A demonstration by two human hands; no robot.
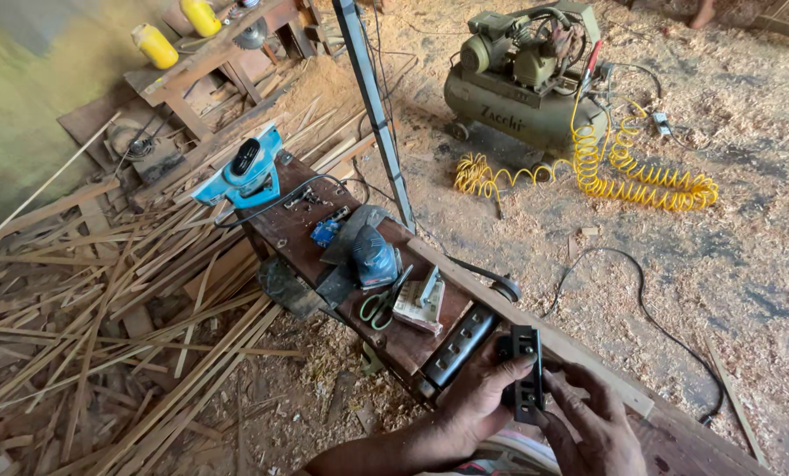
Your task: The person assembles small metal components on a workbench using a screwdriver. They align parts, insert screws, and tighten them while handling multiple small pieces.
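My left hand [475,395] and my right hand [592,421] together hold a small black metal part [523,371], upright, at the near end of a dark wooden bench [299,231]. The left thumb rests on its top, the right fingers grip its lower side. Just beside the hands on the bench lies a long black block with holes [459,345]. Farther along the bench are green-handled scissors [382,302], a small box [419,304], a dark blue sander [373,256] and a light blue electric planer [243,170].
A green air compressor [522,81] with a coiled yellow hose [619,167] stands on the sawdust floor at the back right. Piles of thin wood strips [103,308] lie left. A metal bar [377,110] leans across. Yellow bottles [155,45] sit on a back table.
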